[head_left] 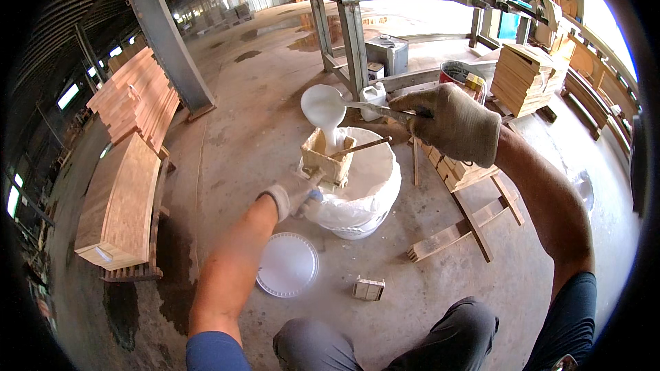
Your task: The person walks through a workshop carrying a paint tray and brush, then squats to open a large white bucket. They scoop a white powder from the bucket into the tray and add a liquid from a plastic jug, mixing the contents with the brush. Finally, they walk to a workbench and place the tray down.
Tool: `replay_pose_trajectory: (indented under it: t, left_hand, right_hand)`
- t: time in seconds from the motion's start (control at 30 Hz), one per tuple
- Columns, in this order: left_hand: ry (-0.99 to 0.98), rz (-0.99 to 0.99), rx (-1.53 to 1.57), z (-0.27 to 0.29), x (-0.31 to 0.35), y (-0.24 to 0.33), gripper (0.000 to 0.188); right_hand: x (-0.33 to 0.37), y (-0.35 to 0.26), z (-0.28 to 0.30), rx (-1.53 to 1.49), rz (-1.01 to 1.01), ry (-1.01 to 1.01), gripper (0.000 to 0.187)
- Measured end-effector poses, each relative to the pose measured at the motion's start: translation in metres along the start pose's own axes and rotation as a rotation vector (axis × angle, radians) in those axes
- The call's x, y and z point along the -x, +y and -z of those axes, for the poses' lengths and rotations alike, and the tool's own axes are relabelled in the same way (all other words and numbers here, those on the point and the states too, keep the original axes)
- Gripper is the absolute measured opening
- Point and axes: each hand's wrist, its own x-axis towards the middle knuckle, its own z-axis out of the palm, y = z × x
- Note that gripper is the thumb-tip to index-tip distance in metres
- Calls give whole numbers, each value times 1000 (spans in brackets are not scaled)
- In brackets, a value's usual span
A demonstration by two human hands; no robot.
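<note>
My gloved right hand (457, 127) is closed around the handle of a metal ladle (322, 102), raised and tilted. White liquid (331, 139) runs from its bowl into a small square box (320, 163) coated in cream-coloured residue. My left hand (292, 196), also gloved, grips that box at its near side; part of the grip is hidden. A thin stick-like handle (364, 145) leans out of the box toward the right. Beneath and to the right stands a white bucket (357, 223) with a plastic liner over its rim and pale liquid inside.
A round white lid (289, 268) and a small box-shaped piece (368, 290) lie on the concrete floor before my knees. Wood stacks (120, 199) stand at left. At right are a wooden pallet frame (457, 230) and stacked boards (526, 79). A workbench (350, 41) stands beyond, near a white jug (373, 99).
</note>
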Motion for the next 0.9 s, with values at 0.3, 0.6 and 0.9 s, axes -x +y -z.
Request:
replay_pose_trajectory:
  t: [0.3,0.6,0.9]
  left_hand:
    - [-31,-11,39,5,-26,-23,57]
    - [46,-88,-14,-5,-4,-16,66]
    - [24,-142,23,-2,-23,-40,64]
  right_hand:
    - [16,-13,-4,208,81,-59,41]
    - [26,-5,-10,276,145,-22,48]
    - [33,9,-20,486,259,-43,60]
